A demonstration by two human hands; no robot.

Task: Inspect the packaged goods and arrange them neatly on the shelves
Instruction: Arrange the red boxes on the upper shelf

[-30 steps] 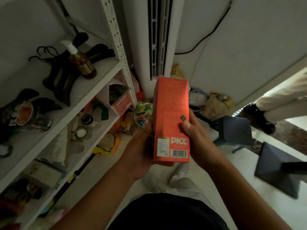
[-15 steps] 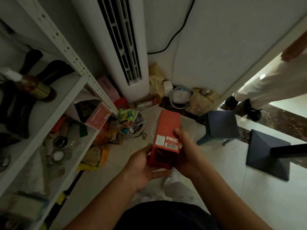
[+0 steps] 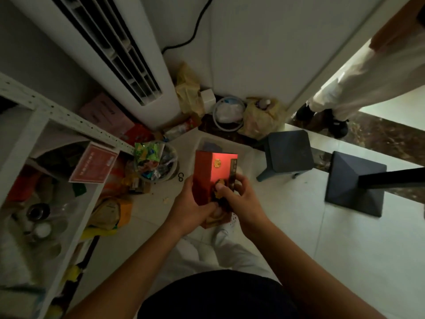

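A tall red carton point(image 3: 212, 173) with gold emblems and a dark strip down its right side is held in front of me, low over the floor. My left hand point(image 3: 188, 206) grips its lower left side, thumb across the bottom front. My right hand point(image 3: 239, 199) grips the lower right edge, thumb pressed on the front face. The white metal shelf unit point(image 3: 46, 111) stands at the left, its lower shelves crowded with jars, packets and a small red box point(image 3: 94, 164).
A white standing air conditioner point(image 3: 119, 56) fills the corner. A bowl of wrapped sweets point(image 3: 156, 161), bags and clutter lie on the floor beyond the carton. Two dark stools point(image 3: 287, 153) point(image 3: 354, 183) stand right. Another person's legs point(image 3: 358, 88) are in the doorway.
The carton has been turned in my hands: the barcode face is gone and the front with gold emblems faces me. It sits lower, and my view has tipped further down.
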